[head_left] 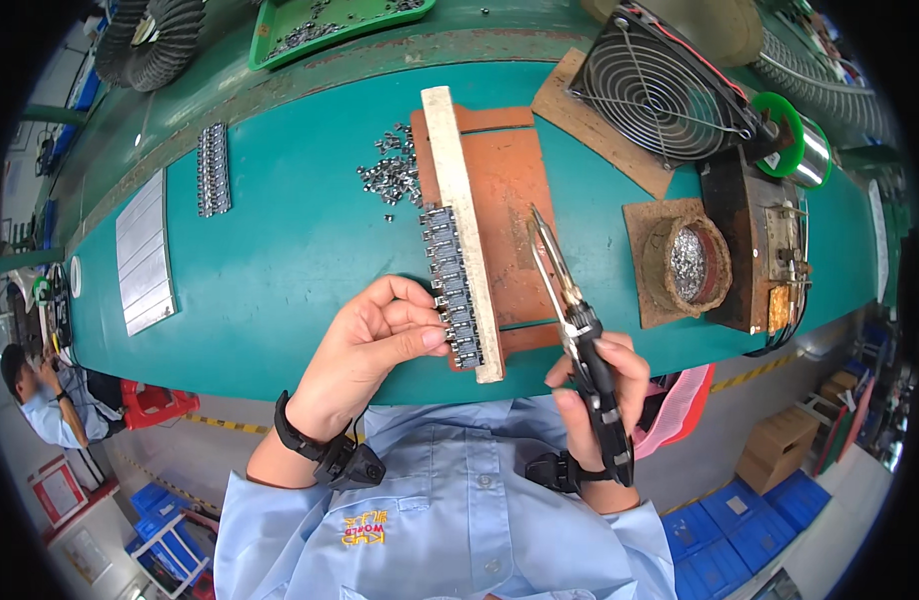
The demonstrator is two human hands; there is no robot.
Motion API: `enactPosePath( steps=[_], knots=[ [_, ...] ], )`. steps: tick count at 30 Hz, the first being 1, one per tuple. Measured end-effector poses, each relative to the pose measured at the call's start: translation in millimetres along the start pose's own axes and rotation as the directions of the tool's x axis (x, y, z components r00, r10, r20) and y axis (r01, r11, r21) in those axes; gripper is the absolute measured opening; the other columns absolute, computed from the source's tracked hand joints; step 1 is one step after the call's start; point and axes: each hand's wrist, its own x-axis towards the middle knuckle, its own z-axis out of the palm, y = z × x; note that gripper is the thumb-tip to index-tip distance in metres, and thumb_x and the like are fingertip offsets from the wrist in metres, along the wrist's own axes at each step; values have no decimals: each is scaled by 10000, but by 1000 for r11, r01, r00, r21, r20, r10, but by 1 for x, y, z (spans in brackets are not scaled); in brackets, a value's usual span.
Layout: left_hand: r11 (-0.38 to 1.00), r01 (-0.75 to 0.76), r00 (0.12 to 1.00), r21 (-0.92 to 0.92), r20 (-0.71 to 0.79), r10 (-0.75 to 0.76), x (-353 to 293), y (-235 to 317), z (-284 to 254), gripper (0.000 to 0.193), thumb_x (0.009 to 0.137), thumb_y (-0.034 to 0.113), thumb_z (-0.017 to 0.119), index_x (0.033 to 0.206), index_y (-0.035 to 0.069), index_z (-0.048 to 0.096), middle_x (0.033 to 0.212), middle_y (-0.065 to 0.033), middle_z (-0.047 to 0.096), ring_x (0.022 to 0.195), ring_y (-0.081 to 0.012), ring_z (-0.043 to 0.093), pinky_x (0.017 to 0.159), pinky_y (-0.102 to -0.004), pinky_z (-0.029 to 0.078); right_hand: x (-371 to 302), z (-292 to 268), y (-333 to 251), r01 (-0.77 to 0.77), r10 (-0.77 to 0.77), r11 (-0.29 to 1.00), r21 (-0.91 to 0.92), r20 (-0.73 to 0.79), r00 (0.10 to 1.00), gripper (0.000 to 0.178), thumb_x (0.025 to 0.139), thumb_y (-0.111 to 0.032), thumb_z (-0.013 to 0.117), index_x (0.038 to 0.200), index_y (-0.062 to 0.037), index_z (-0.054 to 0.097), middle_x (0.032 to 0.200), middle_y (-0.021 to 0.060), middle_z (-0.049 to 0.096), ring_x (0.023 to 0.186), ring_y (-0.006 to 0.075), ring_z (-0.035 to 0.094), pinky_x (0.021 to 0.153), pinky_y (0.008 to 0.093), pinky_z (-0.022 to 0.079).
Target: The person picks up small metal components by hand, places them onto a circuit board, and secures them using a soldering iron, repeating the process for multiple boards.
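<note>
My right hand grips a black soldering iron with a thin metal feed tube beside its tip. The tip points up and away over a brown board. A pale wooden bar lies along that board, and a row of small dark electronic parts sits against its left side. My left hand is closed in a pinch at the near part of this row; whatever is between thumb and fingers is hidden. Just beyond, a pile of small metal pieces lies left of the bar.
At the right are a fan, a solder spool, a round pot with silvery bits and a metal-fitted box. Leftward lie another row of parts and a pale panel. A green tray stands at the back. Far left sits another person.
</note>
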Motion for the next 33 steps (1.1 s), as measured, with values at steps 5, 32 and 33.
enactPosePath(
  steps=[5, 32, 33],
  knots=[
    [1000, -11, 999, -12, 37, 11, 1, 0, -3, 201, 805, -2, 588, 952, 33, 455, 866, -59, 610, 797, -125, 596, 742, -238, 462, -17, -24, -18, 3, -2, 996, -93, 17, 1000, 509, 748, -260, 678, 1132, -46, 422, 862, 113, 491, 662, 174, 517, 606, 302, 419],
    [999, -39, 994, -27, 97, 42, 4, -2, -7, 211, 809, 3, 578, 969, 35, 444, 803, -56, 606, 739, -124, 596, 690, -226, 452, -1, -16, -37, 191, -136, 945, -267, 213, 968, 367, 668, -281, 718, 895, -16, 605, 622, 71, 592, 527, 194, 521, 594, 313, 408],
    [999, -40, 994, -28, 96, 43, 4, -2, -7, 211, 809, 3, 578, 969, 35, 444, 803, -56, 606, 739, -124, 596, 690, -226, 452, -2, -16, -37, 192, -136, 945, -266, 214, 967, 367, 668, -281, 718, 895, -16, 605, 622, 71, 592, 527, 194, 521, 594, 313, 408]
  ],
)
